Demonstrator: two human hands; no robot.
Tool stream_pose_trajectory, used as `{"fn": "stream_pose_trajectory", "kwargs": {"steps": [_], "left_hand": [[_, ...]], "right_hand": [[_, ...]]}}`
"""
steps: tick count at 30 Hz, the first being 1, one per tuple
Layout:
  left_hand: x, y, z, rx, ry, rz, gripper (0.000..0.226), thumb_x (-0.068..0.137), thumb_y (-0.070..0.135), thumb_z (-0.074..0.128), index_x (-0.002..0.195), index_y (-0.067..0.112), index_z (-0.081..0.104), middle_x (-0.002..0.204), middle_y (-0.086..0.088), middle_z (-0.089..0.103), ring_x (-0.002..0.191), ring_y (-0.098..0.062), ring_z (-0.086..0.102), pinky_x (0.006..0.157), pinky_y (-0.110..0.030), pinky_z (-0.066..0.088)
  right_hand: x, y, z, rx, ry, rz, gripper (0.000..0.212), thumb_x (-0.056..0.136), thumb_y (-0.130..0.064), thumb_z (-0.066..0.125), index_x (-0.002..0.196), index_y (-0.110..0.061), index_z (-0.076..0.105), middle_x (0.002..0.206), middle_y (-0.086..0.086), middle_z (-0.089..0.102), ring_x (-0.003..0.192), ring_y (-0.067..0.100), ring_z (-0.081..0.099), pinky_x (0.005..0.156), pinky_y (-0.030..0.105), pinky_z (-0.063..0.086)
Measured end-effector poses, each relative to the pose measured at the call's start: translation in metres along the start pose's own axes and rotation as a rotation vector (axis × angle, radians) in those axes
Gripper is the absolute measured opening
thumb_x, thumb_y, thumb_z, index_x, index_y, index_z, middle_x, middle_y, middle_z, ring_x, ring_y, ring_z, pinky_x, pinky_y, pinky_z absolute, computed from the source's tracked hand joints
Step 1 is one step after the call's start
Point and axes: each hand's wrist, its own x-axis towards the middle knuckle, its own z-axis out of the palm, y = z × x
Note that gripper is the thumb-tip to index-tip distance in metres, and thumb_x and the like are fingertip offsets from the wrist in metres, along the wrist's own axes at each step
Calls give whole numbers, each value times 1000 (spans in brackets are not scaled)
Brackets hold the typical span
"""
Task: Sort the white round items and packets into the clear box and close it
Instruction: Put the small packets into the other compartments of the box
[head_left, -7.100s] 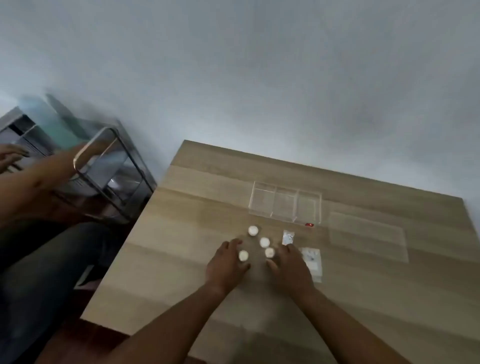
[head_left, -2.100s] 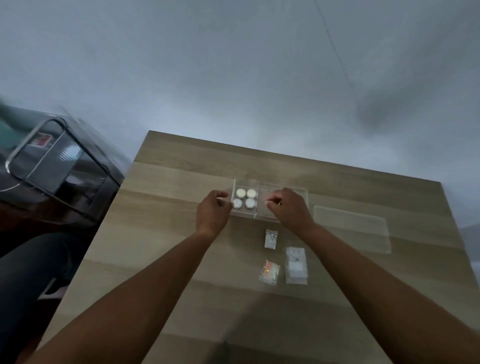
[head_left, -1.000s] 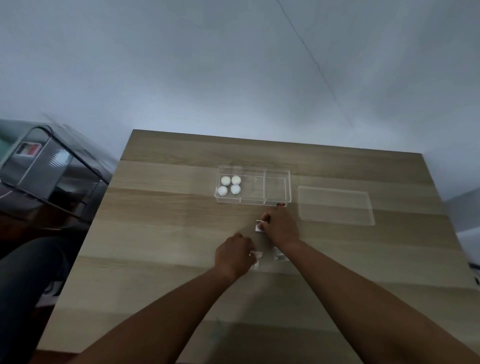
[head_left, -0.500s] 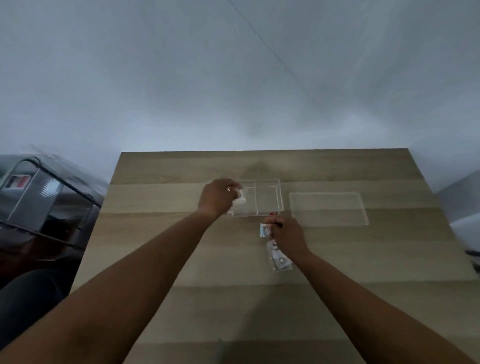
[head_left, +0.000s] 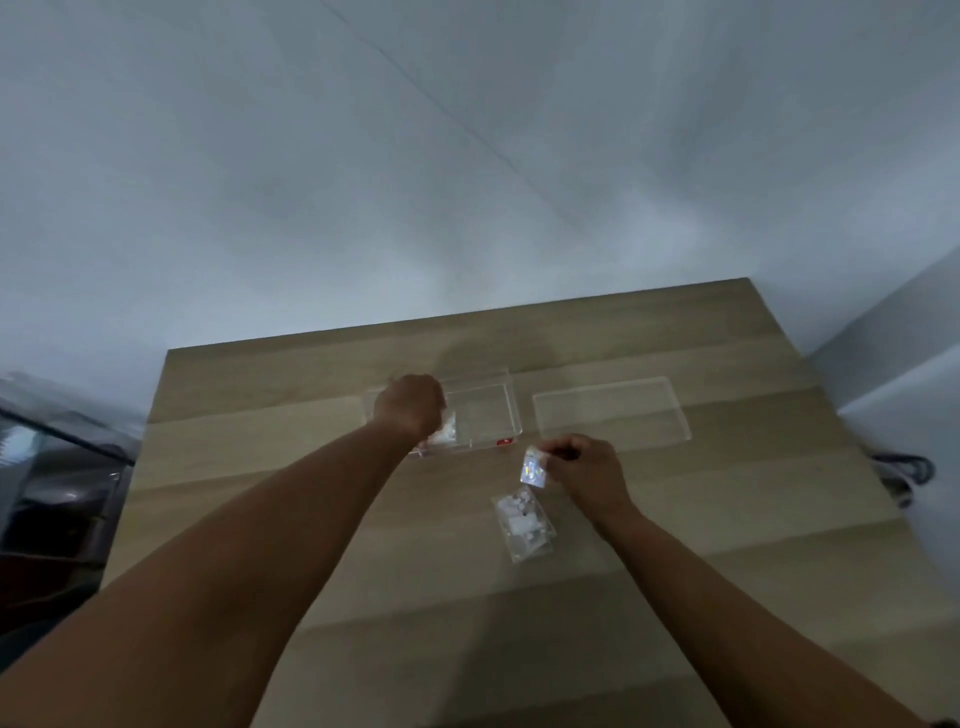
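The clear box (head_left: 514, 415) stands on the wooden table (head_left: 311, 499), lidless, with a red mark on its near wall. My left hand (head_left: 410, 405) hovers over its left and middle compartments, fingers curled on a small white packet (head_left: 444, 432) that hangs into the middle compartment. The white round items are hidden under this hand. My right hand (head_left: 584, 470) pinches a shiny small packet (head_left: 534, 467) just above the table, in front of the box. A larger clear packet (head_left: 522, 522) with white pieces lies flat near my right wrist. The right compartment holds nothing.
The clear flat lid (head_left: 610, 413) lies on the table to the right of the box. A metal-framed glass stand (head_left: 57, 467) stands off the table's left edge. A dark cable (head_left: 904, 470) hangs by the right edge. A grey wall rises behind the table.
My left hand has lowered its packet into the middle compartment. My right hand has lifted the shiny packet off the table. The camera has tilted and shifted left.
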Motion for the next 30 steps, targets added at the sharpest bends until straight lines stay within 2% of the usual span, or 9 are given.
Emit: {"fn": "stream_pose_trajectory", "kwargs": {"steps": [2, 6, 9, 11, 16, 19, 21, 25, 30], "left_hand": [[0, -2, 0, -20, 38, 13, 35, 82, 6, 68, 112, 22, 72, 111, -5, 75, 99, -23, 73, 91, -35, 56], [-6, -13, -12, -135, 159, 13, 37, 81, 14, 69, 114, 29, 71, 120, 1, 72, 108, -22, 68, 94, -38, 54], [-21, -31, -23, -246, 306, -56, 27, 85, 24, 63, 108, 34, 73, 114, 7, 73, 106, -20, 68, 87, -33, 52], [-34, -51, -22, -279, 396, -125, 25, 87, 26, 59, 106, 35, 72, 113, 5, 71, 105, -20, 66, 82, -31, 49], [-59, -95, 3, -437, 451, -299, 42, 84, 20, 69, 125, 27, 62, 124, -10, 61, 111, -27, 62, 91, -39, 50], [-61, -102, 15, -617, 369, -358, 38, 81, 22, 72, 118, 25, 66, 110, -7, 73, 101, -26, 70, 91, -38, 56], [-60, -99, 20, -751, 336, -383, 29, 78, 21, 73, 107, 25, 69, 98, -6, 77, 91, -24, 74, 82, -44, 61], [-59, -93, 25, -865, 338, -427, 9, 76, 15, 72, 85, 18, 71, 77, -6, 76, 62, -18, 74, 57, -37, 63], [-58, -93, 26, -928, 324, -452, 10, 76, 12, 71, 73, 20, 68, 73, -8, 74, 58, -20, 73, 58, -39, 64]], "right_hand": [[3, -7, 1, 12, -6, -2, 14, 76, -7, 72, 90, -9, 73, 83, 9, 73, 74, 22, 68, 70, 35, 54], [12, -36, 13, 61, -52, -56, 15, 79, -1, 69, 93, -5, 70, 83, 13, 72, 62, 18, 66, 44, 15, 45], [23, -63, 29, 66, -96, -84, 8, 81, -4, 69, 82, -11, 71, 77, 11, 71, 56, 13, 65, 40, 15, 45], [33, -78, 43, 17, -125, -118, 9, 80, -7, 68, 78, -15, 72, 74, 12, 72, 59, 16, 66, 46, 23, 49], [51, -102, 81, -200, -149, -232, 14, 76, -2, 65, 82, -7, 76, 83, 16, 76, 79, 26, 70, 81, 37, 56], [56, -105, 97, -362, -177, -271, 19, 74, -1, 61, 69, -16, 71, 82, 12, 77, 80, 28, 72, 80, 36, 57], [59, -104, 103, -465, -181, -291, 19, 73, -3, 60, 65, -19, 67, 82, 8, 76, 82, 27, 71, 78, 34, 57], [63, -102, 112, -649, -163, -288, 14, 77, -11, 59, 82, -19, 70, 93, 3, 74, 91, 26, 67, 80, 32, 53], [67, -94, 112, -792, -127, -352, 19, 83, -14, 53, 94, -19, 67, 100, 8, 73, 97, 31, 66, 79, 32, 49]]}}
